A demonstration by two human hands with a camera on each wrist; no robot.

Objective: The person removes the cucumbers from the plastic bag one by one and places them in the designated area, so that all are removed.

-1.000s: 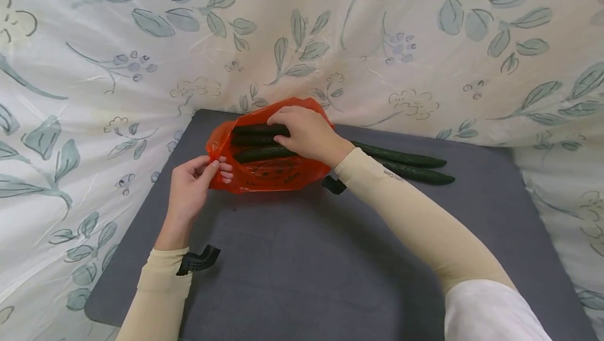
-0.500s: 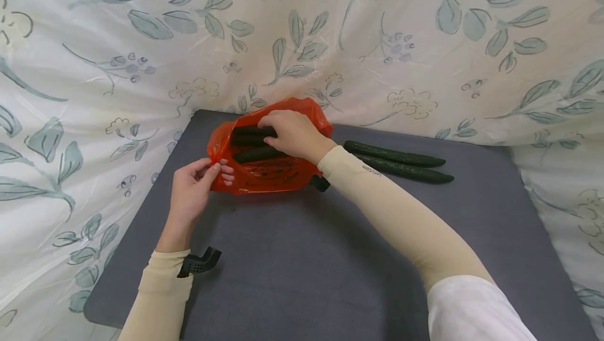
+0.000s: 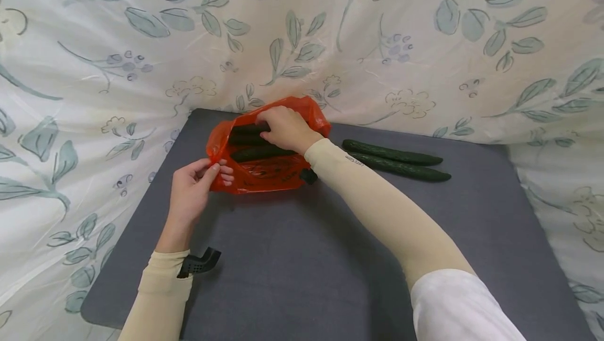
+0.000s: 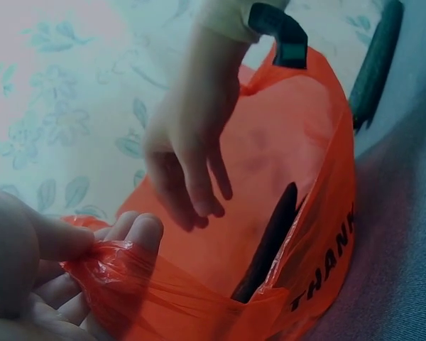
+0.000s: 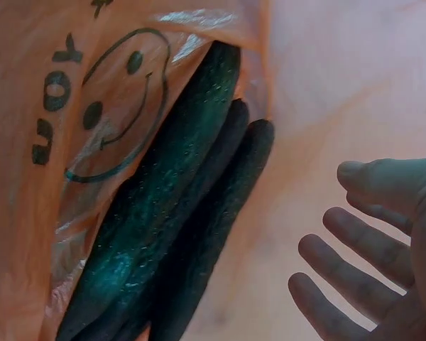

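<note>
My left hand (image 3: 190, 189) pinches the gathered edge of a red plastic bag (image 3: 250, 179) between thumb and fingers, at the bag's left side. The bag lies on its side with its mouth spread, and black lettering shows on its wall. Inside are three dark green cucumbers (image 5: 163, 192), side by side in the right wrist view. My right hand (image 3: 287, 128) is in the bag's mouth, above the cucumbers. In the right wrist view its fingers are spread and apart from them, holding nothing. The left wrist view shows the same right hand (image 4: 188, 153) with fingers hanging loosely.
Two more cucumbers (image 3: 396, 160) lie together on the dark grey table (image 3: 292, 257), right of the bag. Behind and at both sides hangs a pale leaf-patterned sheet (image 3: 358, 68). A black wrist mount (image 3: 309, 176) sits against the bag's front.
My right hand has shifted left within the bag's mouth, and its forearm has uncovered more of the two cucumbers on the table. The left hand keeps its pinch on the bag.
</note>
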